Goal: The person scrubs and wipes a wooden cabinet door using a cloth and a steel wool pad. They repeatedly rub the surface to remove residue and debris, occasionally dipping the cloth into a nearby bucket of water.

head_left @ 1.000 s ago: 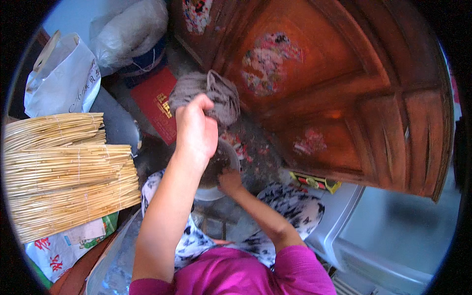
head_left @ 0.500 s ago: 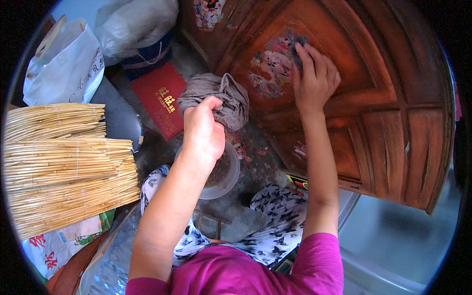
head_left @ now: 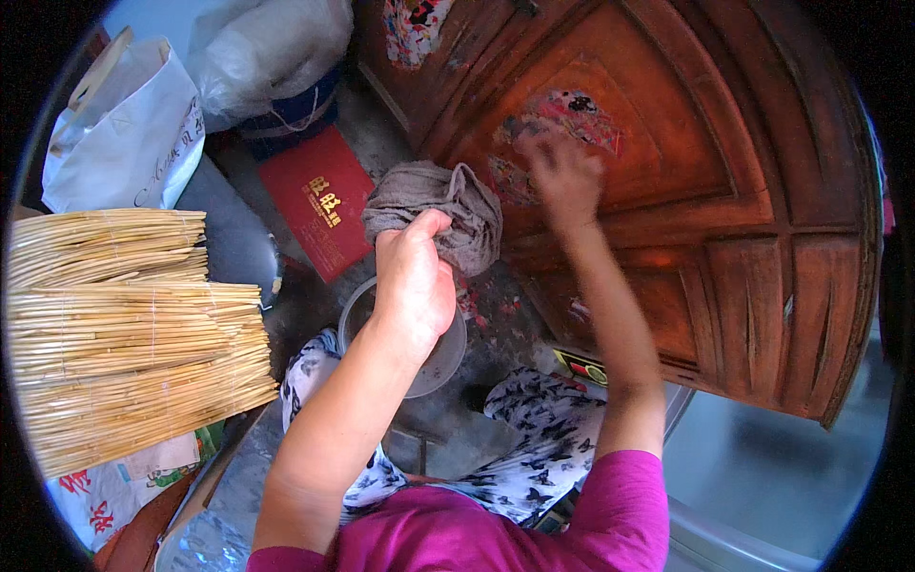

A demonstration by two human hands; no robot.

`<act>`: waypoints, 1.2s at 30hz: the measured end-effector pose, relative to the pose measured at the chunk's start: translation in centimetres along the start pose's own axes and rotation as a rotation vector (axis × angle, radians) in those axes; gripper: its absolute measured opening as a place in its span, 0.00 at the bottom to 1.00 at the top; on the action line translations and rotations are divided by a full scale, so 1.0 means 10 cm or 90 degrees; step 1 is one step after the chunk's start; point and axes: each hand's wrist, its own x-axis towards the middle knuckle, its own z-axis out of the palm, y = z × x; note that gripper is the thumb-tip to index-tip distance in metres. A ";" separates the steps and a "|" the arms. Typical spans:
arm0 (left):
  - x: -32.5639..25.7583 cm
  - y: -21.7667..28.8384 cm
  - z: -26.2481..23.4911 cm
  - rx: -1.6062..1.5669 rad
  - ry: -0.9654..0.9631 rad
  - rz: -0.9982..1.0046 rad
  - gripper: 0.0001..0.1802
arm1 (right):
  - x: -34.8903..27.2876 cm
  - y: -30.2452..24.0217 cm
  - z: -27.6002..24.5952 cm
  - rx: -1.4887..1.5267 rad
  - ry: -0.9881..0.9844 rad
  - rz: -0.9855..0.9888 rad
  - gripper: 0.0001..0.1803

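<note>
1. Grey and limp, the rag [head_left: 446, 212] hangs bunched in our left hand [head_left: 412, 278], held up over a clear plastic basin [head_left: 450, 355] that sits on the floor between our knees.
2. We judge the rag light and soft: it folds over itself and droops at the free end, so it has no stiffness to push against. It looks damp, though we cannot be sure of that from this view.
3. Our left hand's fingers are curled tight around the rag's lower bunch, thumb across the top; the grip is closed on cloth, not on the basin.
4. Such a cloth is best taken at a gathered wad, as we have it now, since a loose corner would slip and trail.
5. Our right hand [head_left: 564, 173] is spread flat against the carved wooden door panel [head_left: 724, 172], on a patch of torn red paper remnants [head_left: 572, 114]. It is blurred, so we cannot tell whether the fingers pinch anything; they appear apart and empty.
6. We judge the paper scraps thin, brittle and stuck fast, needing fingertip scraping rather than a grasp.
7. Nearby lie a red folder [head_left: 316, 200] on the floor just left of the rag, bundles of pale reeds [head_left: 124, 334] well to the left, and a white paper bag [head_left: 129, 133] beyond them.
</note>
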 end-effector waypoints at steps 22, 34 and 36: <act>0.05 0.08 -0.11 -0.033 -0.033 0.014 0.17 | 0.60 0.49 -0.56 -0.125 0.168 0.084 0.27; -0.05 0.17 0.04 -0.174 -0.081 0.051 0.22 | -0.42 -0.35 0.37 0.003 -0.112 -0.103 0.23; -0.04 0.21 0.01 -0.185 -0.106 0.077 0.23 | -0.41 -0.09 0.15 -0.015 -0.087 -0.058 0.25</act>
